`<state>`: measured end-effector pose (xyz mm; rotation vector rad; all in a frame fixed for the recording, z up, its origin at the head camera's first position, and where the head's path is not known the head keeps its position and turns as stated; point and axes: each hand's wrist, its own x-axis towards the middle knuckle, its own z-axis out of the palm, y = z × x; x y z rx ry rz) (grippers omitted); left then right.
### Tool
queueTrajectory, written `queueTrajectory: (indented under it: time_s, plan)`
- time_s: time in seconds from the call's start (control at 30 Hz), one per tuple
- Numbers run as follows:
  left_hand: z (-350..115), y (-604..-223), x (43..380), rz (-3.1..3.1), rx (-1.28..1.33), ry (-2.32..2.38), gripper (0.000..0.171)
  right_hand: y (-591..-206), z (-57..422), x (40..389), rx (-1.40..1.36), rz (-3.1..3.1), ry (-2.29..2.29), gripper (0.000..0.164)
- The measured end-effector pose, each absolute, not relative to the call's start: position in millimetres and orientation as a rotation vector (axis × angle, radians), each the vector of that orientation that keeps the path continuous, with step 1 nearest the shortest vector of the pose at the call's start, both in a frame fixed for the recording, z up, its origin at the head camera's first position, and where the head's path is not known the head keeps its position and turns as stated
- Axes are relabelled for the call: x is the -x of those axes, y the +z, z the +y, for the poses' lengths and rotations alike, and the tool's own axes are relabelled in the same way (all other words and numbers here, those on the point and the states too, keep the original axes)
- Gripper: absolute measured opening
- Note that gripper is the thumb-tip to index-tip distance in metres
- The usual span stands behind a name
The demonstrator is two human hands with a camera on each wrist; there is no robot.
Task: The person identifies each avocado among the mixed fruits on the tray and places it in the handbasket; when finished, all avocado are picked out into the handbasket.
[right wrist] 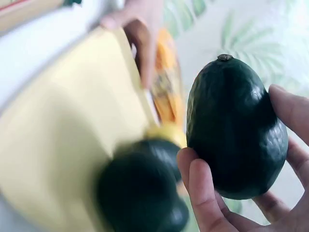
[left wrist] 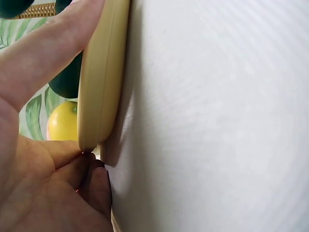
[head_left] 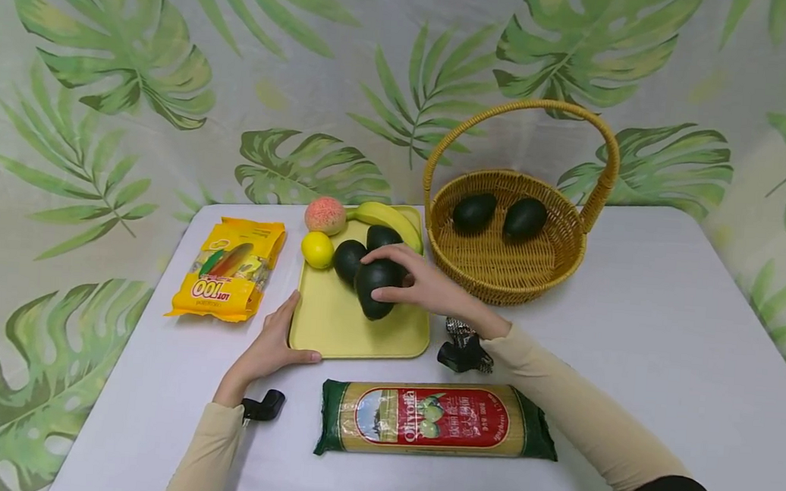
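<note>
My right hand (head_left: 418,278) holds a dark green avocado (right wrist: 236,130) above the yellow tray (head_left: 333,325), thumb on one side and fingers round the other. Two more avocados lie on the tray, one (head_left: 348,262) left of the held one and another (head_left: 381,236) behind it, partly covered by my hand. At the tray's near left corner, my left hand (head_left: 275,347) grips the edge, thumb along the front and fingers at the left side. A lemon (head_left: 317,249), a peach (head_left: 326,216) and a banana (head_left: 384,218) sit along the tray's back part.
Behind the tray on the right stands a wicker basket (head_left: 501,268) with a tall handle, two avocados (head_left: 525,220) inside. A yellow candy bag (head_left: 230,268) lies to the left. In front is a pack of spaghetti (head_left: 438,420).
</note>
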<state>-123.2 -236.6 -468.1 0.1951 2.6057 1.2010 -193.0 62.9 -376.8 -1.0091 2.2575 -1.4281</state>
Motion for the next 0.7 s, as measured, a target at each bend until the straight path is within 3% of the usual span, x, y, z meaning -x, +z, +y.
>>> queueTrajectory:
  time_s: [0.4, 0.7]
  plan:
    - [-236.3, -466.8, 122.7, 2.602, -0.187, 1.196, 0.119, -359.5, 165.5, 226.9, 0.673, 2.32, -1.482, 0.053]
    - [-236.5, -467.5, 123.0, 2.612, -0.206, 1.198, 0.119, -354.9, 204.7, 253.8, 0.519, 2.401, -1.408, 0.056]
